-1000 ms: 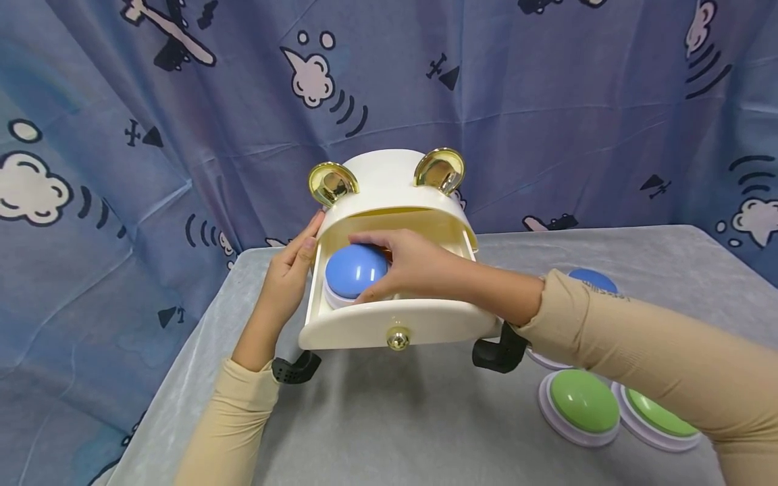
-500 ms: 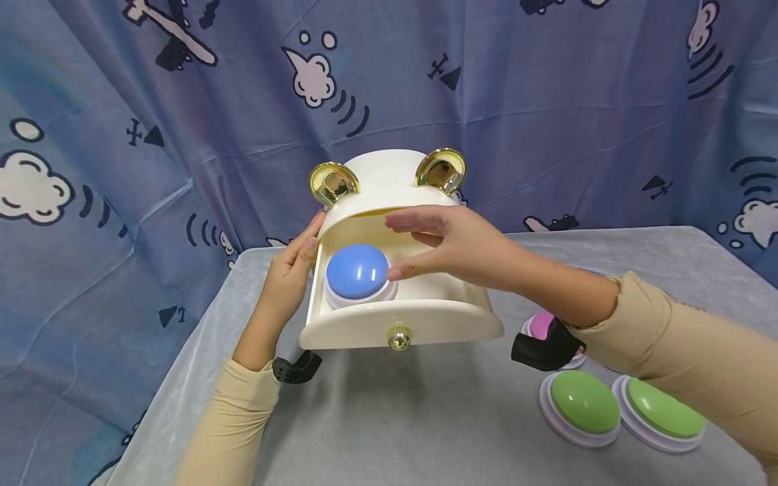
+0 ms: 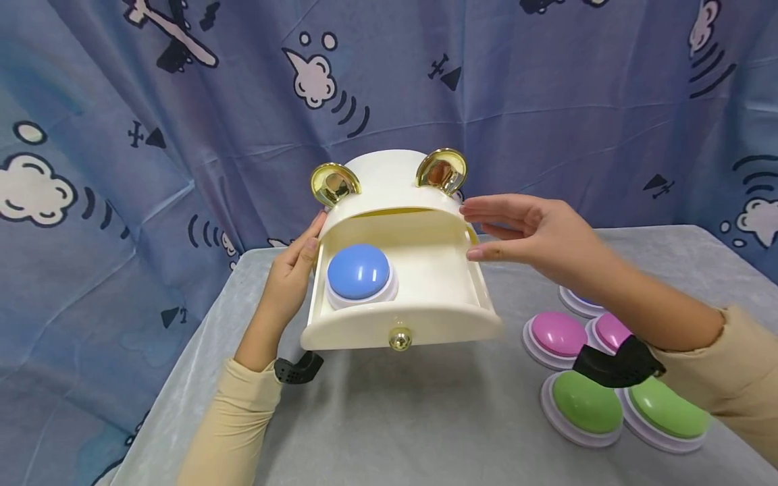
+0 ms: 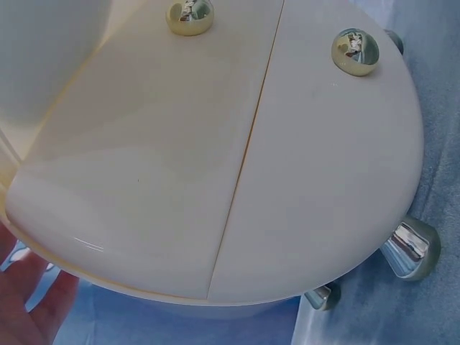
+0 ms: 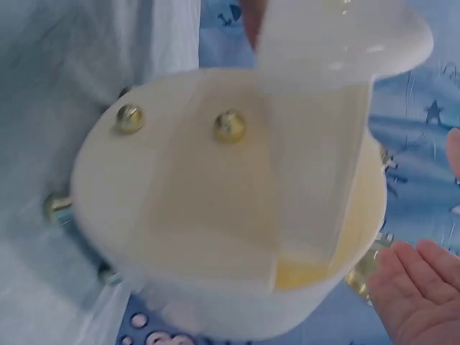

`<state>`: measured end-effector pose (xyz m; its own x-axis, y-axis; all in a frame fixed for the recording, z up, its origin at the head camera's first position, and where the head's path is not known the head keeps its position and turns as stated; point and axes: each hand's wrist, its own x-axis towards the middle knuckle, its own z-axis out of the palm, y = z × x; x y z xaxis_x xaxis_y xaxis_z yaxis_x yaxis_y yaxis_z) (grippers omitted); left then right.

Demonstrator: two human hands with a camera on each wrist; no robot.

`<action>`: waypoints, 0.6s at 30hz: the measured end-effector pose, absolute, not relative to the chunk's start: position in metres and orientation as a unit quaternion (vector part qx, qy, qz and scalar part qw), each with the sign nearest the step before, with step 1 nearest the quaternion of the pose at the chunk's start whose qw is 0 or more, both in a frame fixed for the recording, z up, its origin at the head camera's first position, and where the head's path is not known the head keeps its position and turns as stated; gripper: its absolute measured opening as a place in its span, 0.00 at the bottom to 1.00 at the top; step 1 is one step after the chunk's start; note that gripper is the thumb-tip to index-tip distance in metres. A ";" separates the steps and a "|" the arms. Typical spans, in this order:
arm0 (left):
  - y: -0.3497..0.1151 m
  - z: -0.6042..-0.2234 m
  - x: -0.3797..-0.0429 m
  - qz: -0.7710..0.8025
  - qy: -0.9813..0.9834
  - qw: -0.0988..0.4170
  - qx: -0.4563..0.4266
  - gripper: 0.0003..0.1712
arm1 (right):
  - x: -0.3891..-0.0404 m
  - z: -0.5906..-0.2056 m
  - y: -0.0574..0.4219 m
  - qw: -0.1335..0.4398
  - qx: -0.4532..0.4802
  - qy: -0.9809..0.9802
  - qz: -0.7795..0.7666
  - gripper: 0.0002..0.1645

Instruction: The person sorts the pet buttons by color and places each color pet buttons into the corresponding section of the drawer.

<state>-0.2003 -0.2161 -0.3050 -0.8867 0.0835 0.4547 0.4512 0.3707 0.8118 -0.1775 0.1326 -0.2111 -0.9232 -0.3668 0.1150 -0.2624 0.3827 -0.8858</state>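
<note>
A white rounded drawer box with gold discs on top stands with its upper drawer pulled out. Inside, at the drawer's left, sits a blue domed push button on a white base. My left hand rests along the box's left side, fingers extended; its fingertips show at the rim in the left wrist view. To the right of the box, my right hand holds nothing. Its fingers are stretched out, their tips overlapping the box's right edge in the head view.
On the grey-covered table, to the right, lie pink domed buttons and green domed buttons. A blue one is partly behind my right forearm. A patterned blue curtain hangs behind. Two lower gold knobs face forward.
My right hand has let go of the blue button and moved right, out of the drawer. More of the buttons on the table now show. My left hand has stayed put.
</note>
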 end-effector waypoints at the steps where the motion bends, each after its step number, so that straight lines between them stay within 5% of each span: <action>1: -0.216 -0.305 -0.200 -0.537 -0.810 0.171 -0.164 0.25 | -0.179 -0.214 0.137 0.051 -0.182 0.833 -0.520 0.37; 18: -0.216 -0.303 -0.198 -0.536 -0.814 0.158 -0.159 0.26 | -0.216 -0.257 0.213 0.045 -0.054 0.898 -0.435 0.45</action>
<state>-0.1981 -0.2164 -0.3034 -0.8994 0.0898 0.4279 0.4285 0.3755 0.8218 -0.2160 0.2132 -0.2573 -0.9900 -0.1367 -0.0340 -0.0580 0.6160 -0.7856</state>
